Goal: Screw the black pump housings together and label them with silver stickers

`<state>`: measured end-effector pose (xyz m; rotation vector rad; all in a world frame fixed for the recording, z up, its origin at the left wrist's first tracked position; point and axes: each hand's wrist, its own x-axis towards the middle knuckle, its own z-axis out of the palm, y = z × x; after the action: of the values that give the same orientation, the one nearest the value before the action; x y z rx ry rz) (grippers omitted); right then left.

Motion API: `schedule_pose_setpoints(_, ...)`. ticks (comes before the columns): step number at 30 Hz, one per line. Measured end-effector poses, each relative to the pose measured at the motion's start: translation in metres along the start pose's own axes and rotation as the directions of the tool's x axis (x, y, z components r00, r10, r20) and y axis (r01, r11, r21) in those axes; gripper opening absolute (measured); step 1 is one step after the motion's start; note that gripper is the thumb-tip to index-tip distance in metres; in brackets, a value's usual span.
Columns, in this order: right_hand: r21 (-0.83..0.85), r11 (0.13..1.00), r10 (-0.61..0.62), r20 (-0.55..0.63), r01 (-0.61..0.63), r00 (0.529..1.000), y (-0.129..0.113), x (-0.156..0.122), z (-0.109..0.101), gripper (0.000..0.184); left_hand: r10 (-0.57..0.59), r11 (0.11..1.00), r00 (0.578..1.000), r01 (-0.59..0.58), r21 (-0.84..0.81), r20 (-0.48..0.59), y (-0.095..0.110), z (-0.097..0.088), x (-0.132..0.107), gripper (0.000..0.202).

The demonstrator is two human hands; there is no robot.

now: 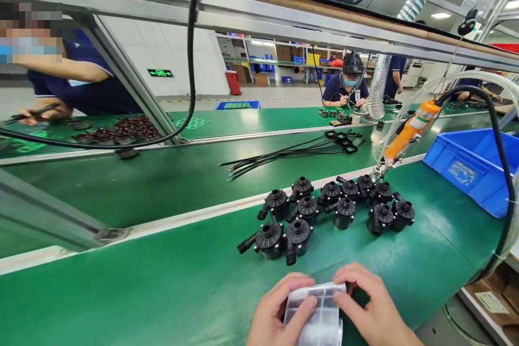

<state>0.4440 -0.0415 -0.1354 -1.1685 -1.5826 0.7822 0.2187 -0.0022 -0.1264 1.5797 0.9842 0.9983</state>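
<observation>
Low in the head view, a clear plastic compartment box point(320, 316) with divider lines sits between my two hands. My left hand point(279, 308) grips its left side, thumb lying across the top. On the upper right corner, my right hand point(367, 300) pinches the edge between thumb and fingers. What the box contains, if anything, I cannot make out. Just beyond my hands stand several black pumps point(299, 235) with round ribbed tops and side spouts, grouped on the green work surface point(141, 292).
An orange power screwdriver point(411, 130) hangs at the right, near a blue bin point(466, 167). Black cables point(284, 151) lie on the middle belt. A metal upright point(48, 216) stands at left. Co-workers sit across the line, one by a pile of small dark parts point(130, 130).
</observation>
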Motion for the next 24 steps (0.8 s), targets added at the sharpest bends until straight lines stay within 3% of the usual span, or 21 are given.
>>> schedule_pose_setpoints(7,0.039,0.998,0.052,-0.06,-0.05,0.997,-0.001,0.003,0.014,0.007,0.059,0.998,0.996,-0.057,0.039,-0.06,0.004,0.0,0.002,0.022)
schedule_pose_setpoints(14,-0.141,0.978,-0.172,-0.115,0.155,0.978,-0.008,0.007,0.018,0.023,0.028,0.999,0.995,-0.026,0.025,-0.094,0.001,0.001,0.002,0.031)
schedule_pose_setpoints(21,-0.232,0.947,-0.255,-0.13,0.221,0.958,-0.005,0.008,0.013,0.008,-0.111,0.992,0.99,0.105,-0.069,-0.083,-0.001,0.003,0.003,0.029)
schedule_pose_setpoints(24,-0.272,0.912,-0.336,-0.068,0.306,0.94,-0.009,0.009,0.007,0.013,-0.159,0.981,0.984,0.148,-0.129,-0.082,-0.002,0.004,0.004,0.037)
